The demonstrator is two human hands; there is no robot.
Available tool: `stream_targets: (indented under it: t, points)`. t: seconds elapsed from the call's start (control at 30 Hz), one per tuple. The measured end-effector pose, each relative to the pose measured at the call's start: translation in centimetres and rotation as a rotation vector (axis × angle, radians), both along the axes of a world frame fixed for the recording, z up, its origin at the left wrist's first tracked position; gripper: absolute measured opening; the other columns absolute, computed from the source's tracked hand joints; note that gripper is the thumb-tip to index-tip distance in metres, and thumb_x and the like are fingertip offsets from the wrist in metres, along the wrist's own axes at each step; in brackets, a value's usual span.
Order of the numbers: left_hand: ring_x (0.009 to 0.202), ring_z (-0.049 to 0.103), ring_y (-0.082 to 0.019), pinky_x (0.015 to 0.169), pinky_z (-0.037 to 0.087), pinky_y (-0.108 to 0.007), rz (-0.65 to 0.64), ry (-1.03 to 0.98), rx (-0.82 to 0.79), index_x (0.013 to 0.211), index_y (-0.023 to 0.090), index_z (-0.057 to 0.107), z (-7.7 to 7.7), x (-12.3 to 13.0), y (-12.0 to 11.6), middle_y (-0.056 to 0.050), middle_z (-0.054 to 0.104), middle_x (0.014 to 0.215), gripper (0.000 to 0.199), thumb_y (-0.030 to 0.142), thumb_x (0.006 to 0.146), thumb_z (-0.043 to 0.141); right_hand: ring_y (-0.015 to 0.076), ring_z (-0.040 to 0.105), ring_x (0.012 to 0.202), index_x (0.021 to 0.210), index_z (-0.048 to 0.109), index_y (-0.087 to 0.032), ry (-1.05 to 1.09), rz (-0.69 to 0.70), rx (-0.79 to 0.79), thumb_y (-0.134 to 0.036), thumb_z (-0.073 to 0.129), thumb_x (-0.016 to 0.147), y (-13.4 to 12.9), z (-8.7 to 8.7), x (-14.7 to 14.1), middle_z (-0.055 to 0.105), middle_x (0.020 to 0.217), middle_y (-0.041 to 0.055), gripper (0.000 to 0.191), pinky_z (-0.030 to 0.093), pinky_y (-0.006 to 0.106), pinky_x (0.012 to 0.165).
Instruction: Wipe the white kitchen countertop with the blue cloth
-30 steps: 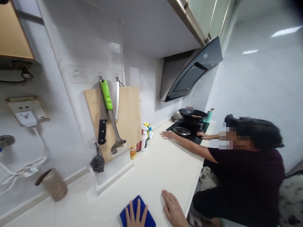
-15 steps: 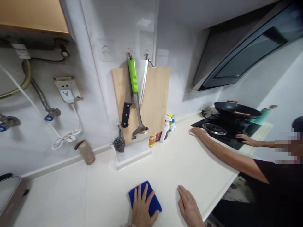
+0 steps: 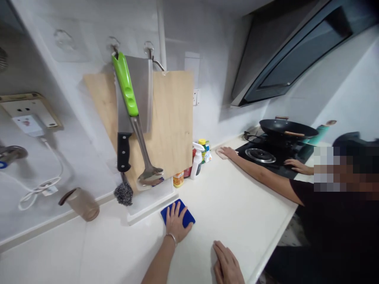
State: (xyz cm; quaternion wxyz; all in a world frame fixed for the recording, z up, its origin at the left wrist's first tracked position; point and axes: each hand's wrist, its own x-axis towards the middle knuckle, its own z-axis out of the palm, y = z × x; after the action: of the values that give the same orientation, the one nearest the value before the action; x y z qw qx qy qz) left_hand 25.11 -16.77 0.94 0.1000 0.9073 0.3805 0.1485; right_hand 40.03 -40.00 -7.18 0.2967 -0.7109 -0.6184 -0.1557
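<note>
My left hand (image 3: 175,225) lies with spread fingers on a folded blue cloth (image 3: 189,217), pressing it flat against the white countertop (image 3: 231,209) beside the low wall ledge. A thin bracelet circles that wrist. To the right and nearer the counter's front edge, my right hand (image 3: 226,261) rests on the bare surface, its fingers extended and nothing seen in it; its lower part is cut off by the frame.
A wooden board (image 3: 174,118), cleaver, knife and green-handled ladle (image 3: 127,88) hang ahead. Bottles (image 3: 196,163) stand beyond. At right, a person in black (image 3: 331,228) wipes with a pale cloth (image 3: 222,154) beside the stove and wok (image 3: 287,128). A brown cup (image 3: 83,204) stands left.
My left hand and the blue cloth have moved forward to the wall ledge. The view has shifted closer to the hanging tools. The other person's hand and pale cloth are farther from the stove.
</note>
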Motion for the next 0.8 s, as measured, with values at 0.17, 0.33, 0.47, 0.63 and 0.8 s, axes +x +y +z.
stream_targets:
  t: [0.17, 0.33, 0.47, 0.63, 0.8]
  points:
    - [0.15, 0.012, -0.034, 0.119, 0.004, -0.059, 0.016, 0.035, -0.022, 0.149, 0.034, 0.035, 0.1, 2.1, 1.8, -0.006, 0.02, 0.165, 0.076, 0.064, 0.081, 0.052, 0.0244, 0.05, 0.131, 0.146, 0.038, -0.021, 0.051, -0.026, -0.026, -0.019, 0.043, 0.088, 0.0, 0.3, -0.1, 0.054, 0.143, 0.0099, 0.057, 0.044, 0.044, 0.107]
    - [0.15, 0.013, -0.036, 0.119, 0.005, -0.06, 0.016, 0.054, -0.032, 0.149, 0.035, 0.034, 0.2, 0.9, 0.9, -0.006, 0.022, 0.164, 0.079, 0.066, 0.079, 0.053, 0.0247, 0.053, 0.129, 0.143, 0.041, -0.022, 0.043, -0.019, -0.009, -0.025, 0.045, 0.091, -0.3, 0.3, 0.2, 0.054, 0.143, 0.0103, 0.053, 0.048, 0.043, 0.103]
    - [0.15, 0.013, -0.034, 0.12, 0.005, -0.059, 0.044, 0.047, -0.027, 0.148, 0.035, 0.035, 0.6, -3.7, 0.0, -0.005, 0.022, 0.164, 0.078, 0.065, 0.079, 0.055, 0.0259, 0.053, 0.128, 0.142, 0.041, -0.022, 0.081, 0.012, 0.003, -0.028, 0.042, 0.093, -0.8, 0.4, 0.4, 0.054, 0.141, 0.0113, 0.049, 0.048, 0.047, 0.104]
    - [0.15, 0.015, -0.031, 0.121, 0.008, -0.057, 0.098, 0.06, -0.012, 0.147, 0.038, 0.036, 1.6, -13.1, -1.6, -0.001, 0.022, 0.164, 0.075, 0.064, 0.079, 0.057, 0.0293, 0.055, 0.124, 0.137, 0.046, -0.021, 0.117, 0.058, 0.02, -0.033, 0.04, 0.094, -0.9, -0.1, 0.6, 0.057, 0.136, 0.0136, 0.045, 0.046, 0.054, 0.104]
    - [0.149, 0.017, -0.035, 0.12, 0.012, -0.061, 0.173, 0.084, -0.024, 0.148, 0.035, 0.036, 2.5, -21.6, -2.8, -0.006, 0.027, 0.162, 0.076, 0.062, 0.08, 0.057, 0.0308, 0.051, 0.127, 0.137, 0.046, -0.02, 0.203, 0.094, -0.02, -0.038, 0.036, 0.096, -1.4, 0.6, 0.2, 0.055, 0.137, 0.0146, 0.046, 0.041, 0.057, 0.108]
